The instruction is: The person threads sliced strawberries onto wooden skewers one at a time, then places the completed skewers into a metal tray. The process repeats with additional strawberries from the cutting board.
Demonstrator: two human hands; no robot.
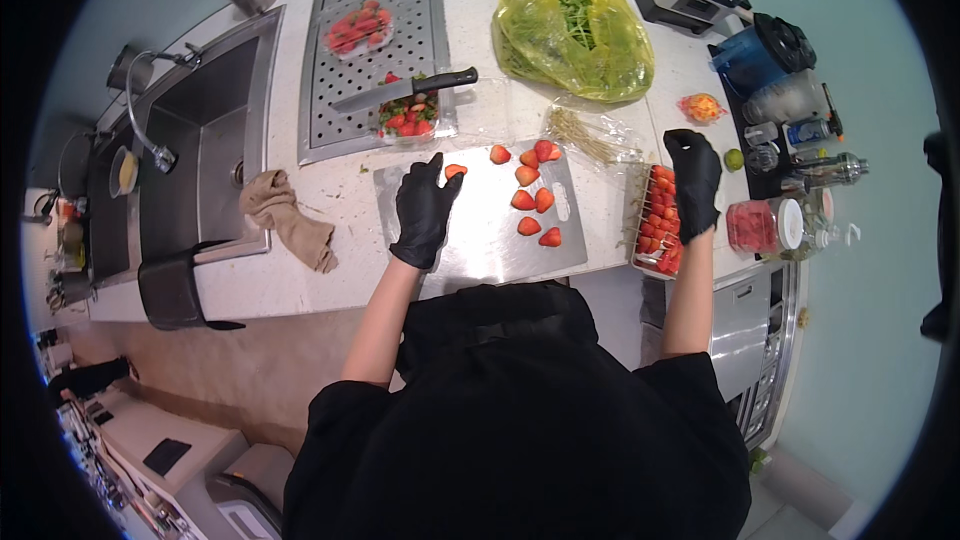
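My left hand [424, 208], in a black glove, is over the left side of a metal cutting board [487, 240]. A strawberry piece [455, 170] is by its thumb and forefinger tips; whether they grip it cannot be told. Several more strawberry pieces [523, 199] lie across the right half of the board. My right hand [694, 184], also gloved in black, is raised with curled fingers beside a tray of skewered red fruit [658, 214], partly covering it. Anything within its fingers is hidden. Thin wooden skewers [589, 136] lie in clear plastic behind the board.
A kitchen knife [405, 90] rests across a strawberry punnet [409, 116] on a perforated drainer [334, 120]. A yellow bag of greens [574, 30] stands behind. A brown cloth [289, 221] and sink [202, 157] are left; jars [754, 226] and a blue pitcher [754, 56] right.
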